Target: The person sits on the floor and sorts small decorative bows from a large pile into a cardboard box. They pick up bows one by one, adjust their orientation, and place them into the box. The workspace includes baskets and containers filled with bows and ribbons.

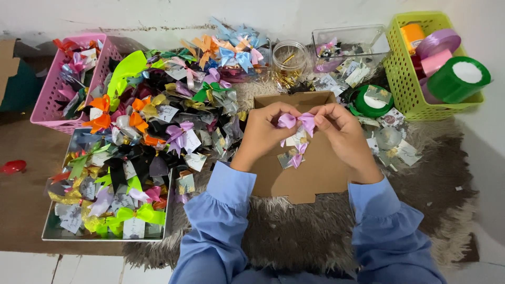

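Lilac ribbon bow point(297, 122) pinched between our left hand point(263, 131) and right hand point(342, 129), both gripping it above cardboard point(310, 173).

Bow pile point(158, 115) lies left of cardboard point(310, 173); basket point(405, 89) right.

A shaggy grey-brown rug point(315, 231) lies on the floor and serves as the landmark here. Behind it runs a white wall point(158, 13), scuffed and cracked along its base. To the left of the rug the floor point(21, 200) is dull brown, and in front of the rug it turns to pale tiles point(63, 268). To the right of the rug the surface is whitish. The light is soft and even, with faint shadows.
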